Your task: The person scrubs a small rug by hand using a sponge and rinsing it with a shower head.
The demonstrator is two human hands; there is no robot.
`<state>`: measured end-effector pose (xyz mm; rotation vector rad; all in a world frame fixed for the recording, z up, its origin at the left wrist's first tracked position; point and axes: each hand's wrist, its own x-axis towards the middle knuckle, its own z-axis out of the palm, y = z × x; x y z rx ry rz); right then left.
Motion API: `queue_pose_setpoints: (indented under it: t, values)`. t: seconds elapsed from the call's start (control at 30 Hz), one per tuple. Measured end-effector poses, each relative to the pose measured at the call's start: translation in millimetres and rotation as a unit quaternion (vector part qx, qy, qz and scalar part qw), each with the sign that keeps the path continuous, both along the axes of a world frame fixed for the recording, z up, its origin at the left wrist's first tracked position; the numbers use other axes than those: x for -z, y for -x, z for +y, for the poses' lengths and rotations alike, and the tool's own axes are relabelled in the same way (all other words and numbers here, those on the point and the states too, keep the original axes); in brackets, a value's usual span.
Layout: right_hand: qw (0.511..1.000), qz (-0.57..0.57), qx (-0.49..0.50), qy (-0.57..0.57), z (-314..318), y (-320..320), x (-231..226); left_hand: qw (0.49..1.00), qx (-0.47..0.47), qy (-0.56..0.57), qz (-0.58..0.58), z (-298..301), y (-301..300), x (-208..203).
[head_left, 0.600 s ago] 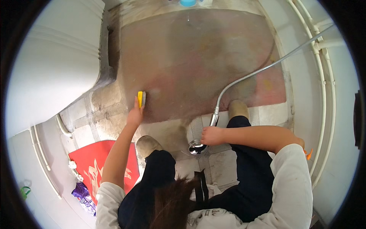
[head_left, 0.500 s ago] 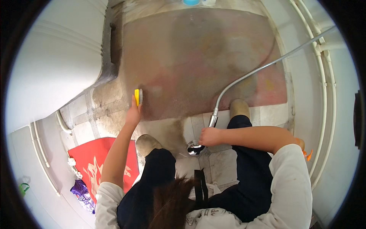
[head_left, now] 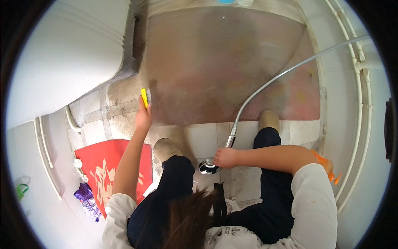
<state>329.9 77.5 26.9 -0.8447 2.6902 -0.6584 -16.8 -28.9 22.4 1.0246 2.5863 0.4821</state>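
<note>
My left hand [head_left: 144, 118] grips a yellow scrub brush [head_left: 144, 98] with pale bristles, which face right. The brush is at the left edge of a wet-looking, brownish-red mat [head_left: 224, 62] spread on the floor. In my right hand [head_left: 226, 158] is the handle of a chrome shower head [head_left: 207, 167], low between my knees. Its silver hose [head_left: 265, 86] runs over the mat to the upper right. Whether water is flowing, I cannot tell.
My shoes [head_left: 167, 148] stand on dirty pale tiles at the mat's near edge. A white tub-like body [head_left: 78, 54] fills the upper left. A red mat with a gold design [head_left: 112, 166] and a purple packet [head_left: 87, 201] lie left. White pipes [head_left: 360, 103] line the right wall.
The view has shifted, so the mat appears further right. Against the mat, my left hand has moved the brush left and slightly away. My right hand still holds the shower head low.
</note>
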Motion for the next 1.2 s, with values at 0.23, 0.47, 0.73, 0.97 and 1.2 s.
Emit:
queue_pose_setpoints:
  t: [0.23,0.47,0.73,0.97,1.2]
  values:
    - [0.999,-0.016,0.026,-0.038,49.1,15.4,-20.4,0.989,-0.147,0.013,0.012,-45.6,21.1,-5.8]
    - [0.995,-0.016,0.079,-0.057,79.9,64.3,-33.0,0.968,-0.242,0.072,0.005,-93.0,-0.9,-10.6]
    - [0.988,0.053,0.142,-0.041,92.9,108.0,-49.1,0.963,-0.251,0.093,-0.012,-130.6,-33.0,0.9]
    - [0.98,0.057,0.191,-0.023,99.9,123.8,-55.1,0.968,-0.234,0.086,-0.028,-122.5,-50.7,11.0]
    - [0.983,0.105,0.152,0.0,66.8,122.9,-46.6,0.977,-0.206,0.019,-0.046,-95.8,-55.8,7.2]
